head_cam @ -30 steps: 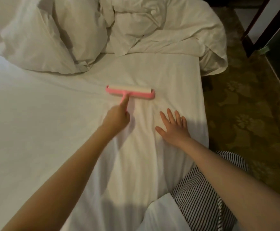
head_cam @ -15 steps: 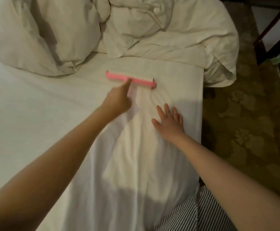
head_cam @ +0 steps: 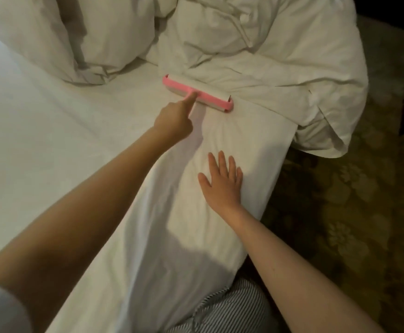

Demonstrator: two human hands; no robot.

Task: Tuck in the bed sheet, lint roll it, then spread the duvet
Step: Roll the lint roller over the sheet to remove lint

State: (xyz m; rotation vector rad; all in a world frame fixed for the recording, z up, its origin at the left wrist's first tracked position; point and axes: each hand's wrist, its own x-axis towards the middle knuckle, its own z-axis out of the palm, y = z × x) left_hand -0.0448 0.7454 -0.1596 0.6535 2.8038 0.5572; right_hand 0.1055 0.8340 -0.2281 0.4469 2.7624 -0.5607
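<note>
The left hand [head_cam: 173, 123] grips the pink lint roller [head_cam: 203, 94] by its handle: 3 fingers and the thumb are curled round it, and the index finger [head_cam: 189, 102] lies straight along it toward the roller head. The handle is mostly hidden under the hand.

The roller head rests on the white bed sheet [head_cam: 52, 152], with its far edge right against the bunched-up duvet [head_cam: 280, 68]. 1 s ago it lay on open sheet, well short of the duvet. It has since been pushed away from the person, and the left arm now reaches further out. The head also sits more slanted than before, with its right end nearer the person.

The right hand [head_cam: 223, 186] stays flat on the sheet near the bed's edge, palm down, all 5 digits straight and slightly spread, holding nothing. It is well apart from the roller. Small creases fan out in the sheet between this hand and the roller.

A white pillow [head_cam: 52, 32] lies just left of the duvet. The patterned carpet [head_cam: 340, 212] shows to the right of the bed, and striped trousers [head_cam: 232, 308] show at the bottom.
</note>
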